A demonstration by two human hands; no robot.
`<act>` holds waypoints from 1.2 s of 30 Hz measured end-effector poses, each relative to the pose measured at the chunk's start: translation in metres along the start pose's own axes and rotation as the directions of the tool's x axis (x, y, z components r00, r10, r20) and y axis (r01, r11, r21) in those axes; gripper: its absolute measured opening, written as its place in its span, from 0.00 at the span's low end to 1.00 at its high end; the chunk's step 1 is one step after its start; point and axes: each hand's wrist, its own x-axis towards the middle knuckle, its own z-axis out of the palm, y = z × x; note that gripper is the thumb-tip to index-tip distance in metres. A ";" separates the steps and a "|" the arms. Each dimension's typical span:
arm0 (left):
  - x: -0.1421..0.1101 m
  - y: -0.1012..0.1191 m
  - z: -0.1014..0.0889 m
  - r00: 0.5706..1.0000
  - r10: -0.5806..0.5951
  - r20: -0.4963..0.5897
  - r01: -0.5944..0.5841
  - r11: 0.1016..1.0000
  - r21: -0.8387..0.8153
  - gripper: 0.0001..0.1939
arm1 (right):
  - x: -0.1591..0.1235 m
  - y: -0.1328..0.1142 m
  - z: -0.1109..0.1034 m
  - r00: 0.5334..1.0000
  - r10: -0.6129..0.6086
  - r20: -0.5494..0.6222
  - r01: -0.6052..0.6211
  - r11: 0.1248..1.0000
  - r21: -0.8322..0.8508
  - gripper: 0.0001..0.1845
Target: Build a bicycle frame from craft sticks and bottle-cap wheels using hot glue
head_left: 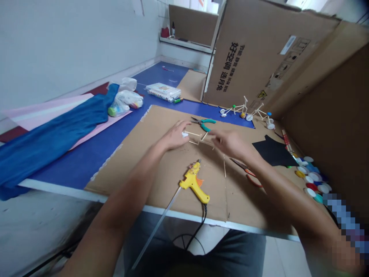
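"What are those hands doing?"

"They've got a little frame of wooden sticks (200,138) between them, just above the cardboard sheet (138,163) on the desk (67,163), toward the sheet's far edge."

"Is it actually gripped?"

"The left hand (173,135) is curled around the frame's left end, with its fingers on a white bottle cap (183,134). The right hand (227,143) has its fingers bent over the other end, but I can't tell from here whether they're pinching it."

"What's closest to them?"

"Green-handled pliers (203,123) lie just beyond the frame. Red-handled scissors (248,173) sit under the right wrist, and a loose stick (224,165) lies between the hands, nearer the desk's front edge."

"And that yellow thing?"

"A glue gun (194,181), lying on the cardboard in front of the hands. Off to the right are a black paper shape (272,152) and a heap of bottle caps (313,179)."
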 end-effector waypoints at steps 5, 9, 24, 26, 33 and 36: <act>0.003 -0.007 -0.004 0.981 -0.108 -0.160 0.095 0.992 -0.089 0.36 | -0.015 -0.039 0.017 0.933 -0.005 0.359 0.078 0.979 -0.189 0.20; 0.007 -0.012 -0.007 0.945 -0.157 -0.287 0.119 0.982 -0.145 0.34 | -0.042 -0.024 0.015 0.920 0.064 0.387 0.022 0.976 -0.215 0.14; 0.011 0.022 -0.034 0.879 -0.319 -0.355 0.223 0.932 -0.286 0.06 | -0.158 -0.043 0.013 0.990 0.116 0.079 -0.137 0.918 0.372 0.05; 0.010 0.032 -0.037 0.893 -0.306 -0.329 0.230 0.941 -0.250 0.06 | -0.167 -0.042 0.014 0.991 0.134 0.003 -0.122 0.898 0.424 0.05; -0.015 0.067 -0.037 0.980 -0.153 -0.131 0.142 0.986 -0.088 0.14 | -0.225 -0.010 0.018 0.944 0.325 -0.060 -0.249 0.819 0.517 0.10; -0.013 0.087 -0.022 0.996 -0.077 0.048 0.072 0.993 0.090 0.21 | -0.258 0.009 0.021 0.918 0.389 -0.076 -0.297 0.801 0.520 0.07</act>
